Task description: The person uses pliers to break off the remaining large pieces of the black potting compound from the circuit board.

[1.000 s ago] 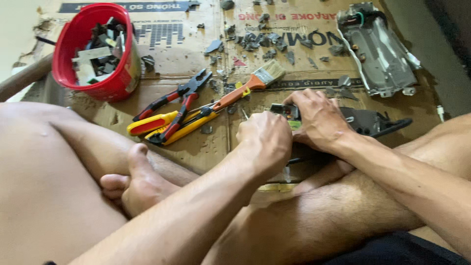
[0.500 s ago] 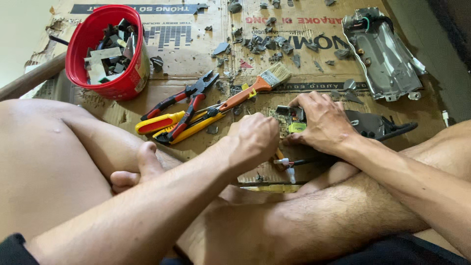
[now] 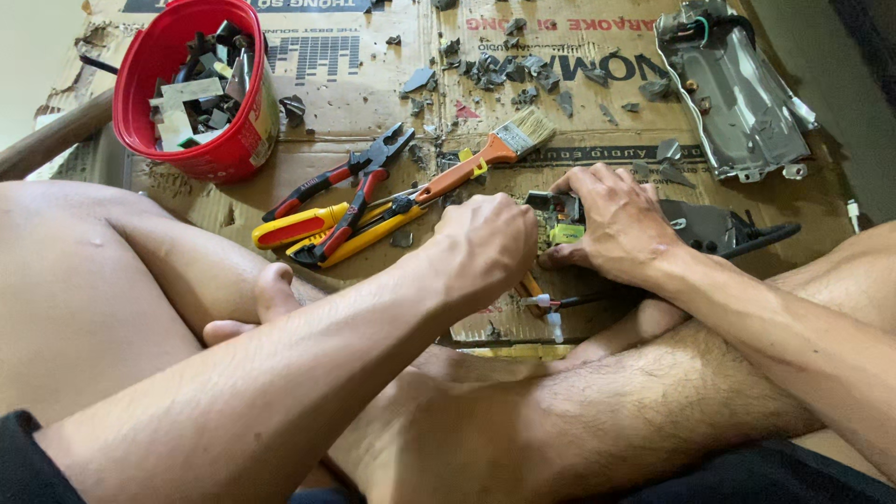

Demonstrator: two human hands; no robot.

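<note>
My left hand [image 3: 485,245] is a closed fist pressed against a small circuit board [image 3: 553,219] with yellow and dark parts; what the fist grips is hidden. My right hand [image 3: 611,222] lies over the same board and a dark plastic housing [image 3: 714,229], fingers curled on them. Wires with white connectors [image 3: 551,313] trail below the hands. Both hands work over flattened cardboard [image 3: 373,84] between my crossed legs.
A red bucket [image 3: 238,140] of scrap pieces stands at the upper left. Red-handled pliers [image 3: 345,182], yellow-handled tools [image 3: 303,224] and an orange-handled brush [image 3: 481,154] lie left of the hands. A grey metal chassis [image 3: 737,98] rests at the upper right, with grey plastic shards [image 3: 523,75] scattered.
My left fist has slid a little closer to the board and the right hand. The camera has tipped slightly; the tools have not moved.
</note>
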